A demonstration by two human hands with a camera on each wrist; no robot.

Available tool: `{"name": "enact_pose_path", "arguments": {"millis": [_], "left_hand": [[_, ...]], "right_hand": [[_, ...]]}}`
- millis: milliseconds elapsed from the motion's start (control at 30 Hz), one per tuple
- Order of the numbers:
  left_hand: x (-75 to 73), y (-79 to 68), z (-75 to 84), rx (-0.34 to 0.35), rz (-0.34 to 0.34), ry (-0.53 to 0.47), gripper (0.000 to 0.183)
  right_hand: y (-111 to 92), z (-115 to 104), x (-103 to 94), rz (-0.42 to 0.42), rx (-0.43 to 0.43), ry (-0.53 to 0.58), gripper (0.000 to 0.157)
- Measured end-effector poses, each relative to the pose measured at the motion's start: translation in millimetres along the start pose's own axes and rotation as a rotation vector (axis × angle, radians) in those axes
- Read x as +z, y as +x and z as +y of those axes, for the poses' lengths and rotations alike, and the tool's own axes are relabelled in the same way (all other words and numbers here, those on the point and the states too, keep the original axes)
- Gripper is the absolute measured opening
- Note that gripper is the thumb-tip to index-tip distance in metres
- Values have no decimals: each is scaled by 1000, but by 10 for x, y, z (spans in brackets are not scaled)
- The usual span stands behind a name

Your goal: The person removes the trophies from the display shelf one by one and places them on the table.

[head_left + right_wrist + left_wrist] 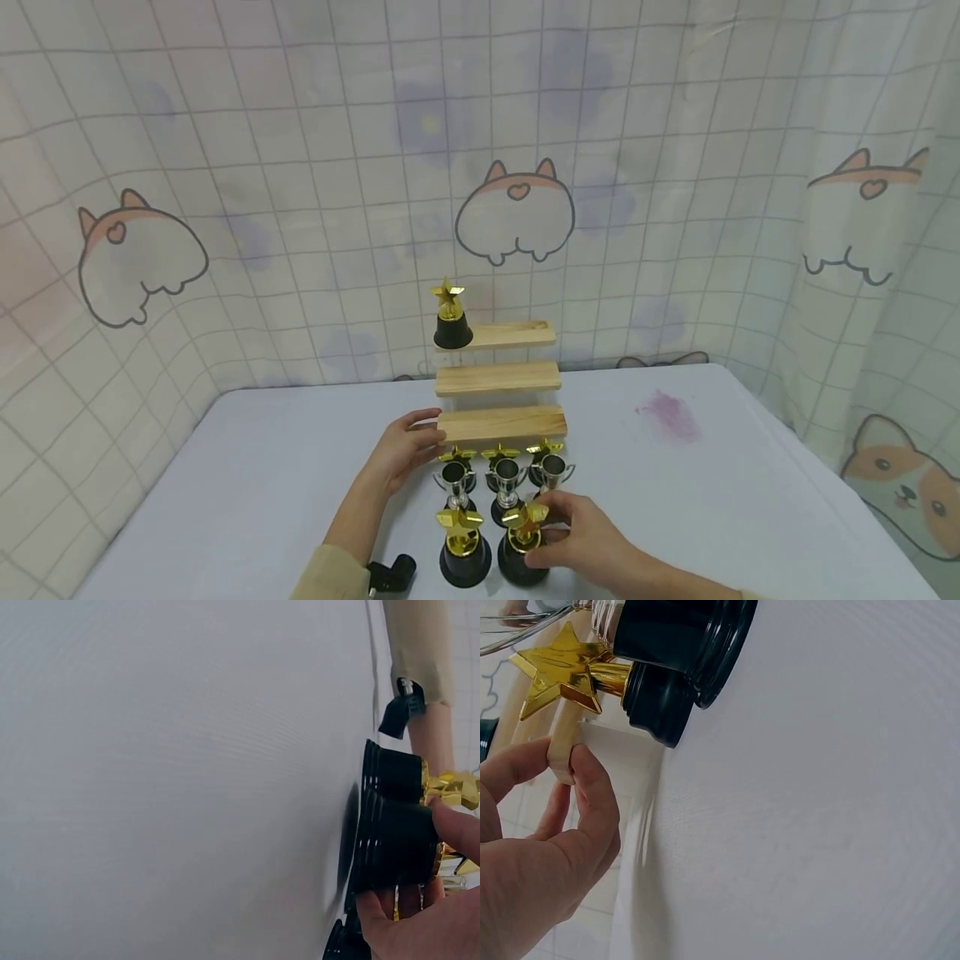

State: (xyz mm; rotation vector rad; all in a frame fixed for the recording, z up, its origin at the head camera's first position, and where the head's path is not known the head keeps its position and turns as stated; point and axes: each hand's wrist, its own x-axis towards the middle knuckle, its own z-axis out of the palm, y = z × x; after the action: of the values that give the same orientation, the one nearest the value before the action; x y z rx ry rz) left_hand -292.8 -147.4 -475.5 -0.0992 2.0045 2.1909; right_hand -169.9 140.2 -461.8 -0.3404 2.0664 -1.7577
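My left hand (pixel 405 450) pinches the left end of the lowest wooden shelf board (pixel 502 423) between thumb and fingers; the left wrist view shows this board end (pixel 561 754) close up. At the front right, my right hand (pixel 588 540) grips a gold star trophy (pixel 516 565) by its black base, fingers and thumb on either side. Beside it stands a matching star trophy (pixel 465 567). Behind these are a row of silver cups (pixel 507 475) and a row of star trophies (pixel 500 455), partly hidden by the cups.
The stepped wooden rack has a middle board (pixel 498 379) and a top board (pixel 513 335), with another star trophy (pixel 452 331) on the top board's left end. A white cloth covers the table (pixel 255 483), with a pink stain (pixel 671 417) at right. A patterned curtain (pixel 337 167) hangs behind.
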Motion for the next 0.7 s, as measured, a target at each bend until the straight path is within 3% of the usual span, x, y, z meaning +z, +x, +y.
{"name": "enact_pose_path", "arguments": {"millis": [700], "left_hand": [[0,-18,6,5,-5,16,55]], "right_hand": [[72,55,51,-28,-38,-36,45]]}}
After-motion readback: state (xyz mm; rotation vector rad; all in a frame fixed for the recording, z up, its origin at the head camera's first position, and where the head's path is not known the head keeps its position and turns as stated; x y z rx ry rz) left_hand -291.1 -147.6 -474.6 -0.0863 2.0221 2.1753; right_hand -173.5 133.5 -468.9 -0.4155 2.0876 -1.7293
